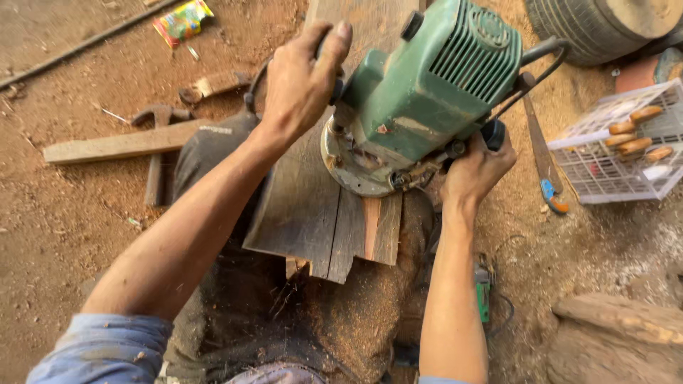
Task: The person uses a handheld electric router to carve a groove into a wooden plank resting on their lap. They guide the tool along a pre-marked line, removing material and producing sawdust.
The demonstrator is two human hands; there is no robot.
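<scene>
A green power router (427, 92) stands tilted on a weathered grey plank (313, 206), its round metal base (348, 167) resting on the wood near the plank's right edge. The housing is worn, with ribbed vents on top and a black knob; scuffs expose bare patches. The cutter under the base is hidden. The plank's upper end is cut off by the frame edge, and its near end is split, showing a strip of fresh orange wood (371, 227).

The left hand (302, 78) is clenched around the left handle, which it almost wholly covers. The right hand (477, 167) grips the dark right handle (492, 134), fingers wrapped beneath the tool.

Below the plank lies a heap of sawdust (356, 320); what supports the plank cannot be made out. A small green tool (484, 291) shows partly behind the right forearm.

To the right, a white wire basket (619, 153) holds several tan wooden handles (633, 131), its far side cut off. Between basket and router lies a long file (542, 153) with a blue and orange grip. To the left, a pale wood strip (121, 146) lies on the red earth, with a hammer (158, 153) across it. A tyre (590, 25) and a bright wrapper (183, 20) lie at the top edge.
</scene>
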